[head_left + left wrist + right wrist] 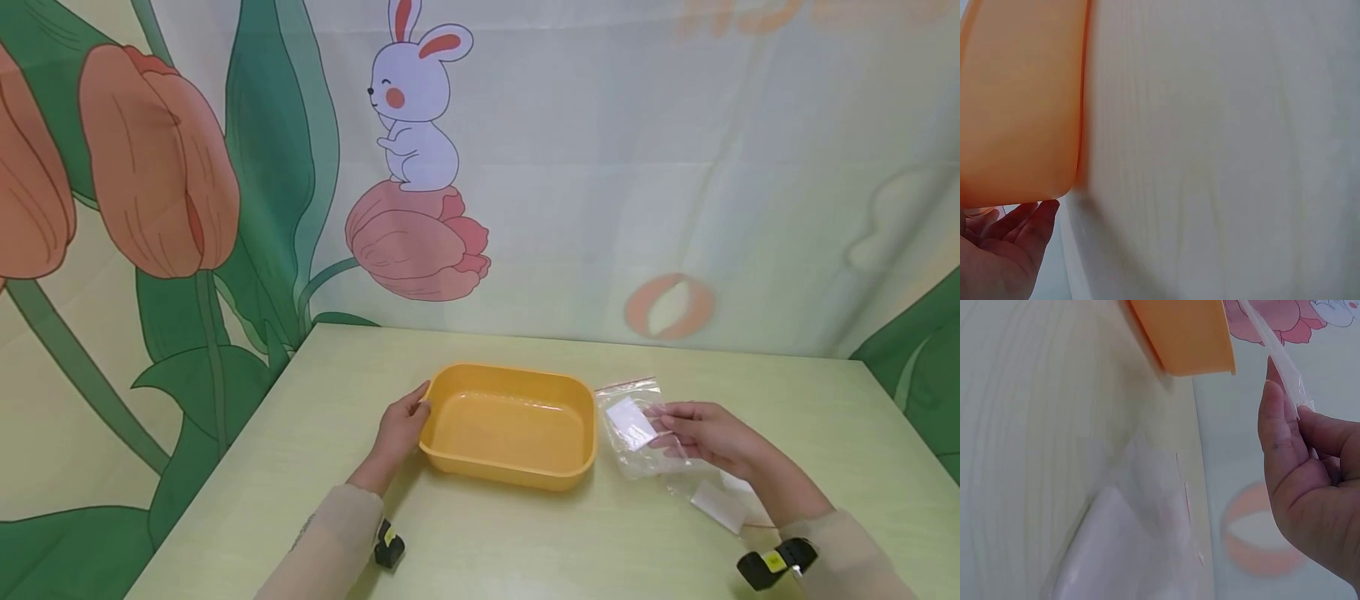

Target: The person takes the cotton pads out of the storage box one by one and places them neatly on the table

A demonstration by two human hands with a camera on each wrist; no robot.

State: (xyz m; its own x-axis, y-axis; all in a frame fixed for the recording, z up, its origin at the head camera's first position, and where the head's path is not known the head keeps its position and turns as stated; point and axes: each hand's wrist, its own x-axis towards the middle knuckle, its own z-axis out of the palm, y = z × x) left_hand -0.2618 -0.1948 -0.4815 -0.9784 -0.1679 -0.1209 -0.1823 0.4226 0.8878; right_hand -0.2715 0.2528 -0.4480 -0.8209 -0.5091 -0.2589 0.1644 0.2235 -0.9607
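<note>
A yellow plastic basin (pixel 510 425) sits on the table. At its left end my left hand (pixel 397 429) grips the rim, thumb toward the inside; in the left wrist view the fingers (pixel 1044 228) bend up against the basin's end. My right hand (pixel 708 433) pinches a clear zip bag (pixel 637 458) between thumb and fingers, just off the basin's right end. Inside that bag shows a white rectangular piece (pixel 632 423). Edge-on in the right wrist view, the held bag (pixel 1275 350) rises from the fingertips.
Below my right hand another clear bag (pixel 718 507) with a white piece lies on the pale wooden table (pixel 480 533). Behind the table's far edge hangs a cloth backdrop (pixel 562 208) printed with tulips and a rabbit.
</note>
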